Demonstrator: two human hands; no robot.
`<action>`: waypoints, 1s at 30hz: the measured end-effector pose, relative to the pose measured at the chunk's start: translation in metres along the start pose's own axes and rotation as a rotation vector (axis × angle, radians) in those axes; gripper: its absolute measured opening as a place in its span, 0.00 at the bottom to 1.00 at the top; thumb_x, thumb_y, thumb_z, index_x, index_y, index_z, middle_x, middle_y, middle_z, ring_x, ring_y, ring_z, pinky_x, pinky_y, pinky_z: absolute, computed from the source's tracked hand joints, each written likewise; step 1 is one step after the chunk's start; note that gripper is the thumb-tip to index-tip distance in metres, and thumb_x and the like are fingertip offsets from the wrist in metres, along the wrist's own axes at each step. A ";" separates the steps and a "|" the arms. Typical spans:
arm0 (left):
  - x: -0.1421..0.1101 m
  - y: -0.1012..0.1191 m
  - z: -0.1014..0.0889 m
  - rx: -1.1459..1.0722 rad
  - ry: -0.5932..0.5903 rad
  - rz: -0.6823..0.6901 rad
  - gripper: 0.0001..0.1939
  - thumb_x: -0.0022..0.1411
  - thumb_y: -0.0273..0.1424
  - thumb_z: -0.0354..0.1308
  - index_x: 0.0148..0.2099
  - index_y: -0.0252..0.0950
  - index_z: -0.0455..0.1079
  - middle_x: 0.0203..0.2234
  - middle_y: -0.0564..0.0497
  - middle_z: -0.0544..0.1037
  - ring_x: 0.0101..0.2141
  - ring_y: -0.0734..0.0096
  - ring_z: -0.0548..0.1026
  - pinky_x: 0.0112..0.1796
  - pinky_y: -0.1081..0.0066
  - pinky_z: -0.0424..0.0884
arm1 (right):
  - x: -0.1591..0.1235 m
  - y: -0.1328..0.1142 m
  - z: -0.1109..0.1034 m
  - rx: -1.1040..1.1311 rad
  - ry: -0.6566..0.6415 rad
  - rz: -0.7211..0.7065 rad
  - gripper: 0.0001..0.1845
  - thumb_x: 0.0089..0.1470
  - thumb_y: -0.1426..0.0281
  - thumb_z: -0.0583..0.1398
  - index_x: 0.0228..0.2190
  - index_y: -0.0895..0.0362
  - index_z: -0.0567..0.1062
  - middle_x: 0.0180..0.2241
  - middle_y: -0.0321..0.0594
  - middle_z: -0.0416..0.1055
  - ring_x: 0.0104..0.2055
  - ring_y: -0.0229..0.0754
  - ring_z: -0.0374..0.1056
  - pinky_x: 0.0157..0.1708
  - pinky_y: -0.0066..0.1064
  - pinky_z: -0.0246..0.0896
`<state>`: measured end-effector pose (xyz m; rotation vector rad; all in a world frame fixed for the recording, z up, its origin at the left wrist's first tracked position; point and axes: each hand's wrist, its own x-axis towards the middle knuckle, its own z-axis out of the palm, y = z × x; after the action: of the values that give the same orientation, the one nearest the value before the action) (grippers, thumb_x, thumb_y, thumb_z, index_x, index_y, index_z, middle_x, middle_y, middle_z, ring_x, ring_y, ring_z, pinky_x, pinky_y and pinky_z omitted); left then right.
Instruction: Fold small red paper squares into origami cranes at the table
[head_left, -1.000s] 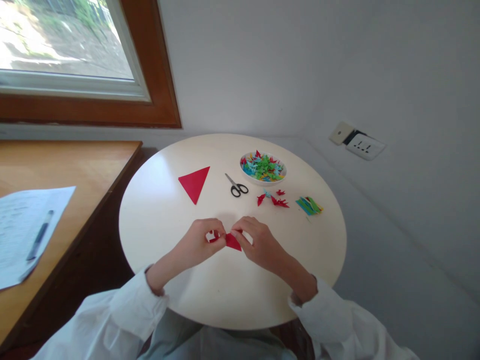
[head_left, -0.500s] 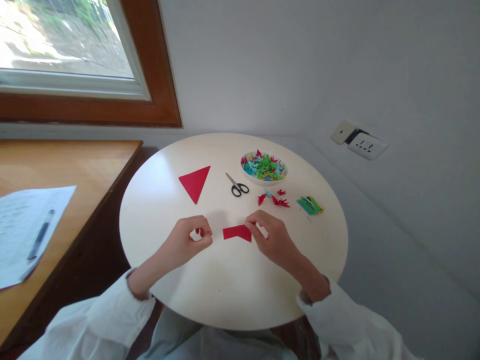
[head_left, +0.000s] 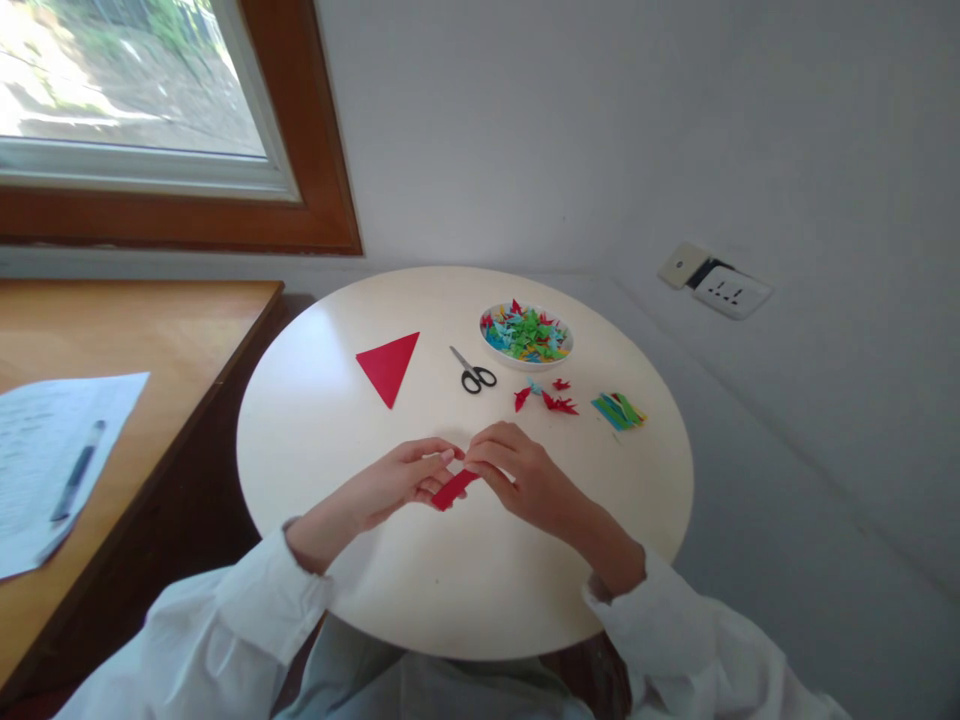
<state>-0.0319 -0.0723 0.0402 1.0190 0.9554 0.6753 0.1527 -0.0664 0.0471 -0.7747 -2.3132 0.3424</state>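
A small folded piece of red paper [head_left: 453, 489] is held between both hands just above the round white table [head_left: 420, 570]. My left hand [head_left: 405, 477] pinches its left end, fingers pressed together. My right hand [head_left: 517, 478] pinches its right end with thumb and fingertips. A larger red paper triangle [head_left: 388, 366] lies flat on the table beyond my left hand.
Black scissors [head_left: 473, 371] lie mid-table. A white bowl [head_left: 526, 335] of small coloured folded paper shapes sits behind them, with a few red ones [head_left: 551, 398] and coloured strips [head_left: 618, 410] nearby. A wooden desk [head_left: 135, 340] with paper and a pen [head_left: 77, 483] stands at left.
Half a second ago my hands were apart, the red paper in my right hand only. Now my left hand has come back and both pinch the paper, which looks narrower.
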 end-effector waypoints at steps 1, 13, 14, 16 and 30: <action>0.001 -0.001 0.000 -0.019 -0.010 -0.008 0.10 0.51 0.35 0.59 0.35 0.35 0.70 0.26 0.51 0.74 0.26 0.75 0.71 0.28 0.74 0.67 | 0.000 0.000 0.000 -0.010 0.003 -0.012 0.08 0.57 0.75 0.51 0.28 0.55 0.68 0.30 0.41 0.69 0.35 0.41 0.63 0.38 0.35 0.61; 0.003 -0.006 0.000 -0.344 0.015 0.007 0.20 0.46 0.27 0.65 0.43 0.36 0.68 0.27 0.52 0.74 0.26 0.79 0.70 0.28 0.79 0.64 | -0.008 0.006 0.016 0.183 0.242 0.203 0.12 0.54 0.67 0.55 0.42 0.54 0.68 0.42 0.44 0.69 0.45 0.43 0.64 0.42 0.37 0.62; 0.002 -0.005 0.001 -0.365 0.027 0.011 0.21 0.46 0.26 0.65 0.45 0.37 0.67 0.26 0.53 0.73 0.26 0.79 0.70 0.27 0.79 0.64 | -0.009 0.008 0.019 0.260 0.272 0.303 0.14 0.55 0.65 0.54 0.43 0.54 0.67 0.43 0.45 0.69 0.45 0.43 0.65 0.40 0.37 0.63; 0.001 -0.005 0.002 -0.394 0.046 0.028 0.24 0.46 0.25 0.64 0.47 0.38 0.64 0.24 0.54 0.73 0.24 0.80 0.70 0.26 0.79 0.65 | -0.011 0.013 0.022 0.423 0.274 0.474 0.16 0.56 0.60 0.51 0.43 0.55 0.68 0.41 0.46 0.71 0.42 0.43 0.67 0.37 0.36 0.64; 0.005 -0.017 -0.004 -0.296 0.057 0.147 0.20 0.48 0.25 0.62 0.42 0.39 0.59 0.24 0.56 0.74 0.25 0.78 0.72 0.30 0.76 0.69 | 0.000 0.031 0.041 0.694 0.016 0.634 0.16 0.53 0.59 0.52 0.25 0.57 0.71 0.26 0.37 0.70 0.31 0.38 0.64 0.33 0.31 0.58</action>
<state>-0.0324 -0.0738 0.0223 0.8156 0.8058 0.9426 0.1388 -0.0431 0.0029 -1.0930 -1.6804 1.3192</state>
